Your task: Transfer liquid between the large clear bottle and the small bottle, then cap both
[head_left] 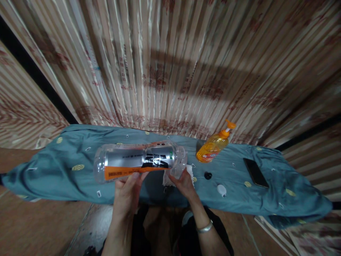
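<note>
Bottle (133, 160), silver-labelled, lies sideways above the desk (61, 174): your left hand (129, 186) grips its body, your right hand (183, 183) its neck end. To the right, the dispenser (212, 149) holds orange liquid.

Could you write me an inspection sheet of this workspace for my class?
Surface: wrinkled blue-green patterned cloth.
Held item: clear plastic bottle, silver-and-orange label, lying sideways.
Clutter: orange-topped pump bottle, black rectangular phone, small black round piece, white round disc, white tissue-like sheet.
Hands: left hand supports the bottle's underside; right hand at its neck end.
Cables: nothing seen.
Surroundings: pleated beige curtain, red print.
</note>
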### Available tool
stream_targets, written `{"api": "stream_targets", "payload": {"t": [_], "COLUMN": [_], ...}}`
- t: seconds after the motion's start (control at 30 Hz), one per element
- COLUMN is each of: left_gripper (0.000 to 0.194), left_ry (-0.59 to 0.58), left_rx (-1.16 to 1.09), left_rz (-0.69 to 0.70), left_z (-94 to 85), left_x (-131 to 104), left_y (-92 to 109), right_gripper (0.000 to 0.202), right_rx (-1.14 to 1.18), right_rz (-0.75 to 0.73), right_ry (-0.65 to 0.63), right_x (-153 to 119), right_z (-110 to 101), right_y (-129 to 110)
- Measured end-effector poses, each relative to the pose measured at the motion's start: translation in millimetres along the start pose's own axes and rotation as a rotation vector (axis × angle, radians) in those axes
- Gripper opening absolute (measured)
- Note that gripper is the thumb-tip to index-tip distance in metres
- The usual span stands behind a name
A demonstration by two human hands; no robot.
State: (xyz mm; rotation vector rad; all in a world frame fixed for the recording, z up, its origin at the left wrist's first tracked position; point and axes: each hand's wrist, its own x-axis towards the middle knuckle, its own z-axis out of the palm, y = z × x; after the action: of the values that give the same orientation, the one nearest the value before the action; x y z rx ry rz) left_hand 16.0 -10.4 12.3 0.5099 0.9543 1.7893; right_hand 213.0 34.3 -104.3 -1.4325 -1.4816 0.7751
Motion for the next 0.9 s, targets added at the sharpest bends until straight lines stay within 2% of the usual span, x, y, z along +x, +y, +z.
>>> {"api": "stream_targets", "payload": {"t": [0.13,0.37,0.6,0.73,0.9], "left_gripper": [0.059,0.057,0.046,0.053,0.038], "left_ry": [-0.073,-0.066,-0.066,-0.037,-0.042], "left_rx": [-0.052,-0.025,-0.05,-0.059,-0.008], "left_rz": [0.007,0.02,0.018,-0.003,-0.007], "left_z": [-4.8,-1.8,-0.3,-2.3,1.8], "left_x": [0.5,0.7,-0.7,0.3,0.3], "left_y": [-4.5,-1.5,-1.1,-2.0,3.5], "right_gripper": [0.063,0.059,0.059,0.062,0.06], "right_rx": [0.0,-0.003,-0.002,-0.004,-0.018], "right_rz": [0.014,0.01,-0.006,0.004,-0.013], "right_ry": [-0.003,-0.008,-0.007,0.004,0.016], "right_x": [-0.1,-1.1,-0.3,-0.3,-0.3], "right_z": [-0.2,-0.8,-1.0,-0.2,0.4], "right_y": [-0.9,-4.6,-4.6,-3.9,-1.6]}}
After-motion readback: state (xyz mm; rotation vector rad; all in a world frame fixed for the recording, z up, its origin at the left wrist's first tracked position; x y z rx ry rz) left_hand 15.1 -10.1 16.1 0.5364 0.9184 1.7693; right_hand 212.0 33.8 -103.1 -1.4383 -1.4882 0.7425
